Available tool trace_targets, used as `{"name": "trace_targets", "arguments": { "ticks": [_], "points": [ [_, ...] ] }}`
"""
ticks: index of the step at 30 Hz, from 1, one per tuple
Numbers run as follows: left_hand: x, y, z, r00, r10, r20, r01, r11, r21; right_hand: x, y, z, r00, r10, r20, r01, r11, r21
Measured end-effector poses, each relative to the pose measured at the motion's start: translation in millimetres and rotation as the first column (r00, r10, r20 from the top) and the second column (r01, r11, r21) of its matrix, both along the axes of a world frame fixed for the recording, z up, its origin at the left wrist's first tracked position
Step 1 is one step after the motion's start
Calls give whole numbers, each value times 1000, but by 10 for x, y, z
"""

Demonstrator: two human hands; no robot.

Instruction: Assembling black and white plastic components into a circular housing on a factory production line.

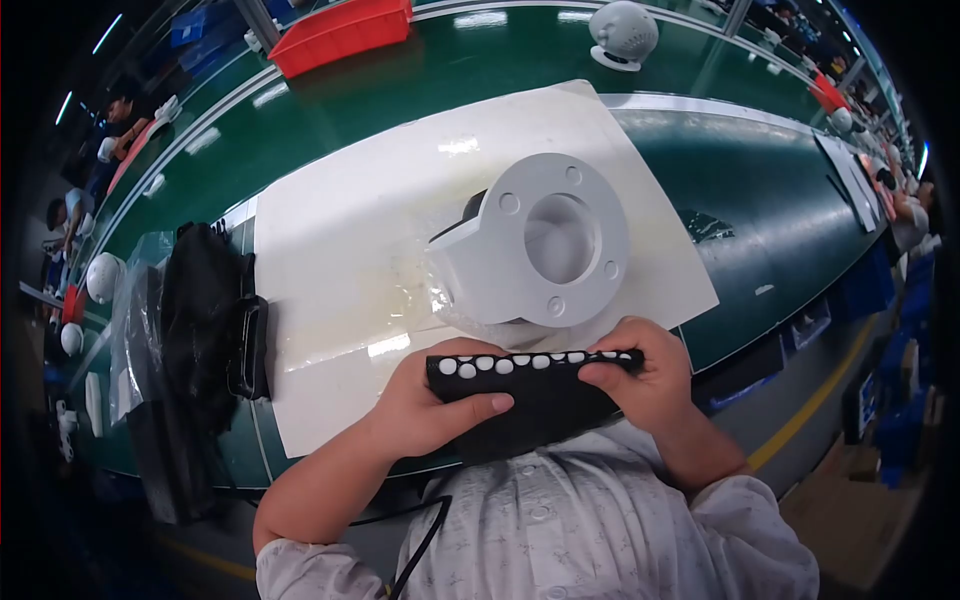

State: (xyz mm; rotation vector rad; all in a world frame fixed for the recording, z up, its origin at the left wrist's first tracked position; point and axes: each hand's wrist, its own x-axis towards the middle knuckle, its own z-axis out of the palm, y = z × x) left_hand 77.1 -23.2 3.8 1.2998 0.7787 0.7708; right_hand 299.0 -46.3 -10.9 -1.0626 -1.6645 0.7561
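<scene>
Both my hands grip a black sheet in front of my body, bent so that rows of small white round pads stand along its upper edge. On its left end my left hand is closed, thumb lying across the near face. My right hand pinches the right end between thumb and fingers. Just beyond them a white plastic appliance lies with its ring-shaped base facing up. Several small round spots mark that ring around a central hollow. Clear plastic wrap shows beneath the appliance.
A white board covers the green bench under the appliance. At left lie black bags and a black frame-like part. Farther back are a red bin and a white round appliance. Other people work at far left and right.
</scene>
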Motion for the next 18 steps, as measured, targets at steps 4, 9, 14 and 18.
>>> {"name": "trace_targets", "arguments": {
  "ticks": [4,9,14,18],
  "points": [
    [-51,11,25,997,-2,-80,-6,995,-101,49,-27,-4,992,87,-93,-105,971,-213],
    [-96,5,-12,991,17,-133,-8,998,68,39,-37,28,931,55,-362,-158,953,-260],
    [-86,22,6,981,38,-190,-26,998,65,181,71,4,999,47,-3,-46,996,81],
    [-97,34,-18,981,37,-190,-14,993,117,127,47,5,999,6,-42,-5,1000,25]
  ]
}}
